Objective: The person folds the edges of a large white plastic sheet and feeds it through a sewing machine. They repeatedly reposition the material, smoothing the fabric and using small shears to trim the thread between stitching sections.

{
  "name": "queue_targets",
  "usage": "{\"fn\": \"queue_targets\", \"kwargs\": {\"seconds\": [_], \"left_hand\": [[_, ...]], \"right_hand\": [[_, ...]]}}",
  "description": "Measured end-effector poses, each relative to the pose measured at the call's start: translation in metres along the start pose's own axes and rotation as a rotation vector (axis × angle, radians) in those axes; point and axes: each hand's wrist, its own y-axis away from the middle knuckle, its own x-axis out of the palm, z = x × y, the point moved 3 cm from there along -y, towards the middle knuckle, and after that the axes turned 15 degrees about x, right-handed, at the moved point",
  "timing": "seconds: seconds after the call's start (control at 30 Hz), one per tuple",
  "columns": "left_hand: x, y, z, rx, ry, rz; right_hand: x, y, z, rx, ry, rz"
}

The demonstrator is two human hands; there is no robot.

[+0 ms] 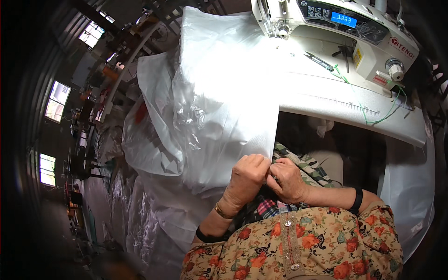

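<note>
Both hands meet at the near corner of a white woven plastic sheet [219, 93]. The left hand [247, 179] pinches its edge with curled fingers; the right hand [288, 179] clenches beside it, knuckles touching, the sewing machine [336, 32] well beyond the fingertips.

You had two hands at work, your left hand [246, 179] and your right hand [288, 181], both closed on the near corner of one sheet of white woven fabric [233, 79]. One white sewing machine [336, 35] stood on one white table [345, 105], and it carried one lit blue display [344, 19]. One pair of thread snips [319, 61] lay on the machine bed. One green thread [373, 119] trailed across the tabletop. You wore one gold bracelet [221, 212] on the left wrist and one black band [357, 200] on the right. Three bright windows [58, 101] showed along the far wall.
</note>
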Motion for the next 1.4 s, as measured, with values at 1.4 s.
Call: {"fn": "queue_targets", "kwargs": {"seconds": [1.4], "left_hand": [[-0.014,0.038,0.005,-0.395,0.172,-0.283]], "right_hand": [[-0.104,-0.206,-0.042,-0.299,0.520,-0.171]]}}
